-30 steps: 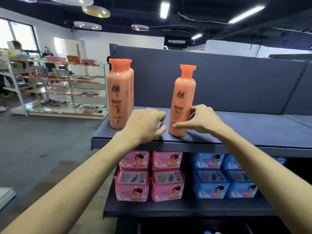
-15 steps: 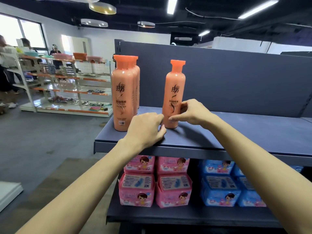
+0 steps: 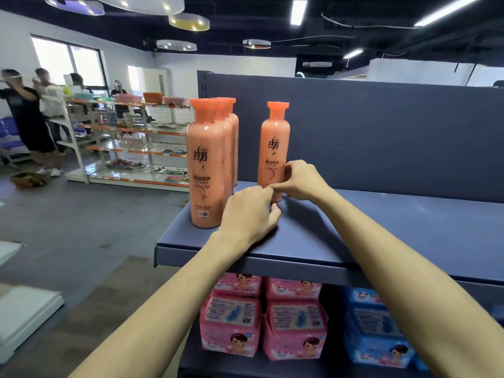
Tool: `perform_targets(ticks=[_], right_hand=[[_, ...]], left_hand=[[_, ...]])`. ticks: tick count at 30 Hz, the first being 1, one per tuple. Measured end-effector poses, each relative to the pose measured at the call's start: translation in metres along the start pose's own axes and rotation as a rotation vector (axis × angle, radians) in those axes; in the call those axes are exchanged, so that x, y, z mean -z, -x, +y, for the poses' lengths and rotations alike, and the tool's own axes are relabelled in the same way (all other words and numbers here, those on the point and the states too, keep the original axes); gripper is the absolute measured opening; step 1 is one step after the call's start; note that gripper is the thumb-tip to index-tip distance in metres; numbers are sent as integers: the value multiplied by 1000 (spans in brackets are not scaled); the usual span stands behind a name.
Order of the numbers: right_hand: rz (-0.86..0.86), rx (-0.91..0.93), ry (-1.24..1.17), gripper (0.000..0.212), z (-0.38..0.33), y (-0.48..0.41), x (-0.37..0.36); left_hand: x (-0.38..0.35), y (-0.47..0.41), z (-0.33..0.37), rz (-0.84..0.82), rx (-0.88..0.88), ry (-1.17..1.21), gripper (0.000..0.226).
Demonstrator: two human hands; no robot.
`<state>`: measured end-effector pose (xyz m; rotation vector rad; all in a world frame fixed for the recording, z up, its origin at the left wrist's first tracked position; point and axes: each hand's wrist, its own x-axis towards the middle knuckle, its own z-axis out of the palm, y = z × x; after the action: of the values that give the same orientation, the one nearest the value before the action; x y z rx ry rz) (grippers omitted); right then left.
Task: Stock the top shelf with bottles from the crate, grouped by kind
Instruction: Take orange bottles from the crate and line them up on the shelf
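Observation:
A lone orange bottle (image 3: 274, 148) with an orange cap stands upright on the dark blue top shelf (image 3: 381, 236), well back from the front edge. My right hand (image 3: 302, 181) grips its lower right side with curled fingers. My left hand (image 3: 248, 214) is curled at the bottle's base, thumb against the bottom front. To the left, a row of the same orange bottles (image 3: 207, 170) runs from front to back at the shelf's left end. The crate is out of view.
The shelf's back panel (image 3: 381, 132) rises behind the bottles. Pink packs (image 3: 264, 323) and blue packs (image 3: 376, 334) fill the shelf below. Several people (image 3: 30, 118) stand by a display rack (image 3: 131, 148) across the aisle at the left.
The lone bottle has slid back from the shelf's front edge toward the back panel, with both hands following it and staying at its lower part.

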<state>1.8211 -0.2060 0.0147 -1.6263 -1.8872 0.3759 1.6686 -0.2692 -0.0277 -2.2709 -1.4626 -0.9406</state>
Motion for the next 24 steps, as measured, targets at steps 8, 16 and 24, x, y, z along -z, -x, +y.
perform_targets(ticks=[8, 16, 24], right_hand=[[28, 5, 9, 49, -1, -26, -20], [12, -17, -16, 47, -10, -50, -31], [41, 1, -49, 44, -12, -64, -45]], left_hand=[[-5, -5, 0, 48, 26, 32, 18], [-13, -12, -5, 11, 116, 0, 15], [-16, -11, -6, 18, 148, 32, 20]])
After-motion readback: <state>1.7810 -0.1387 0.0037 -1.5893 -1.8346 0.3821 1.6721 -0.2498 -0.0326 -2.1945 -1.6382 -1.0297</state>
